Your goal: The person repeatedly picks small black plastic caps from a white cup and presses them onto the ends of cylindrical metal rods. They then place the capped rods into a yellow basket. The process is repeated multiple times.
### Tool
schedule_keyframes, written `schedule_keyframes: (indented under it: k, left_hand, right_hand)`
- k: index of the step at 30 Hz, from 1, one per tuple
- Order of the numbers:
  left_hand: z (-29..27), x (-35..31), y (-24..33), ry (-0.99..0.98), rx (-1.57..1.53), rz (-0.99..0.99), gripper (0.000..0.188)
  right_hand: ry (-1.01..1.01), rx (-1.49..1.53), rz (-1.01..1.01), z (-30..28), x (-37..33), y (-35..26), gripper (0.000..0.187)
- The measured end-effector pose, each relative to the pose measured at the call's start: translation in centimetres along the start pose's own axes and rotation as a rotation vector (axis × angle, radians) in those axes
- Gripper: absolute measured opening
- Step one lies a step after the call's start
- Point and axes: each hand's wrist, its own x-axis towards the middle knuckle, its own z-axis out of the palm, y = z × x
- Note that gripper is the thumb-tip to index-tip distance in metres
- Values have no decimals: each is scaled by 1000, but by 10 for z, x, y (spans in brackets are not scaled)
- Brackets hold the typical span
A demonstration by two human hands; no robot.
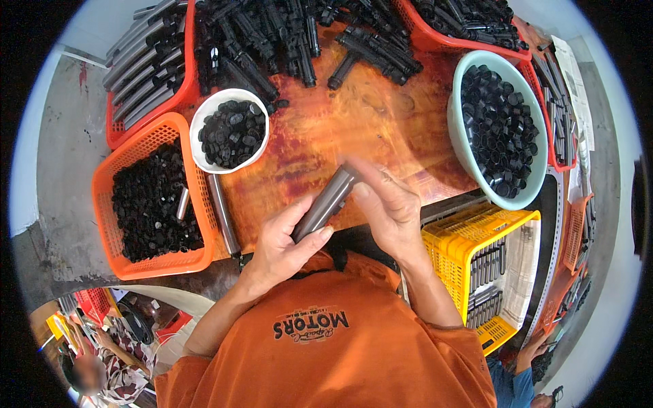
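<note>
My left hand (289, 241) is wrapped round a dark grey tube (325, 204), which slants up and to the right above the table's near edge. At its upper end, the bent fingers and thumb of my right hand (391, 211) close on the tube. Those fingertips are blurred, and whether they also hold a small part there is hidden. Another grey tube (224, 214) lies to the left, between an orange basket (183, 129) of small black parts and the table's near side. A white bowl (266, 136) of black round caps stands just beyond it.
A pale green basin (457, 129) of black rings stands at the right. Below it sits a yellow crate (479, 238) with grey tubes. Black assembled parts (292, 41) are heaped at the back, between red baskets (192, 61). Other people (115, 360) work at lower left and lower right.
</note>
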Motion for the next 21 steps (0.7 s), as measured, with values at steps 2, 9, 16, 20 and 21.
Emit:
schedule_keyframes:
  k: [2, 9, 16, 20, 21]
  left_hand:
    - [2, 2, -2, 66, 84, 130, 47]
    - [5, -1, -15, 240, 367, 329, 49]
    - [7, -2, -9, 257, 640, 293, 51]
    - [3, 1, -25, 192, 500, 326, 51]
    - [0, 1, -31, 170, 416, 364, 50]
  right_hand:
    - [-30, -36, -9, -2, 2, -7, 33]
    - [-103, -252, -99, -5, 5, -15, 38]
    - [-122, -360, -69, -4, 4, -19, 36]
    - [-171, -468, -31, -8, 5, -22, 34]
    - [-221, -445, -28, -12, 8, -22, 32]
